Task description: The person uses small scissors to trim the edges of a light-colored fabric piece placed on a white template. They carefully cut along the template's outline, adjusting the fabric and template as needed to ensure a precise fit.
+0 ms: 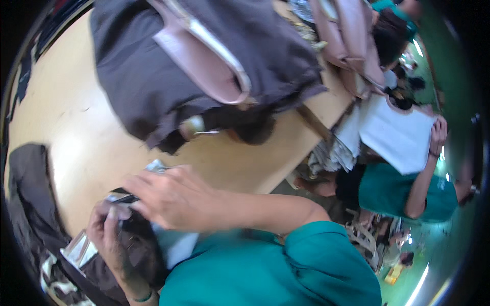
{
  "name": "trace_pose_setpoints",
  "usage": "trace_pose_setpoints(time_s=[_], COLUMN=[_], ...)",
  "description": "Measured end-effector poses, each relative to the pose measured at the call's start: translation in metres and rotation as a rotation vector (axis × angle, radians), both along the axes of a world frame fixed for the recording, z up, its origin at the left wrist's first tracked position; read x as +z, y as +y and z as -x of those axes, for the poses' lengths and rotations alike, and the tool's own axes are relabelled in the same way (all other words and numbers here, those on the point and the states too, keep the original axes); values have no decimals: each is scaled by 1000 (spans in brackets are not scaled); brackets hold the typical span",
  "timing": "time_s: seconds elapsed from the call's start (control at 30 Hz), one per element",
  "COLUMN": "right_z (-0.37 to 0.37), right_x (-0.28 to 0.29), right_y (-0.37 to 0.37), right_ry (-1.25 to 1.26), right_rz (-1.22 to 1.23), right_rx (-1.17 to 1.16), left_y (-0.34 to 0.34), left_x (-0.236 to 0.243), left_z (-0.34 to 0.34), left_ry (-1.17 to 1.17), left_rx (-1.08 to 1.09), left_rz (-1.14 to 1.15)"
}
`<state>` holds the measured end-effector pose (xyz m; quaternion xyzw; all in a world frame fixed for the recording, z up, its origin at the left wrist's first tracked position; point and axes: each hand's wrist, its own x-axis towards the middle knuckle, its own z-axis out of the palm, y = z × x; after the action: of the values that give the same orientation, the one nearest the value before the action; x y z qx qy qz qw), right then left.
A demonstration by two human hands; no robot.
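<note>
Close to my body, at the lower left, my left hand [108, 232] pinches the upper edge of a dark brown cloth piece [143, 239], thumb raised against the fingers. My right hand [173, 198] is right beside it, its fingers curled over the same edge. A small pale, silvery thing [155, 166] pokes out by the right fingers; blur hides what it is. Under my right forearm shows a light blue-white cloth [178, 246]. A flat piece with white and brown edges [80, 249] rests left of my left hand.
A pile of dark grey-brown cloth [138, 66] covers the far middle of the wooden table [71, 122], with a pink curved piece [204, 71] on top. Dark brown cloth [33, 188] lies at the left. Pink bags [349, 35] stand far right. Beyond the table, a person holds white cloth [395, 132].
</note>
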<state>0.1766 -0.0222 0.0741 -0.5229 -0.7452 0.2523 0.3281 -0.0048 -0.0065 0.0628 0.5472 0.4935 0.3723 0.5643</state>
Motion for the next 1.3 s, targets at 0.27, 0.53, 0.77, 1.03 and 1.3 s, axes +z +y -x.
trace_pose_setpoints(time_s=[0.27,0.53,0.77,1.03,1.3], right_z=[36,55,66,69,57], right_x=[-15,-19,-20,-11,-9], right_y=[11,4,-10,-15,-5], right_ry=[573,660,508,228,358], right_rz=[222,200,31,-239,-4], right_rx=[27,47,84,42,99], left_y=[-22,-30,-38,-48,-38], left_x=[-9,-8,-22,-41,-21], left_z=[15,31,67,72,48], left_ry=[237,40,73,-76,18], left_rx=[-7,135,55,414,288], left_rz=[-179,-111,101,126,100])
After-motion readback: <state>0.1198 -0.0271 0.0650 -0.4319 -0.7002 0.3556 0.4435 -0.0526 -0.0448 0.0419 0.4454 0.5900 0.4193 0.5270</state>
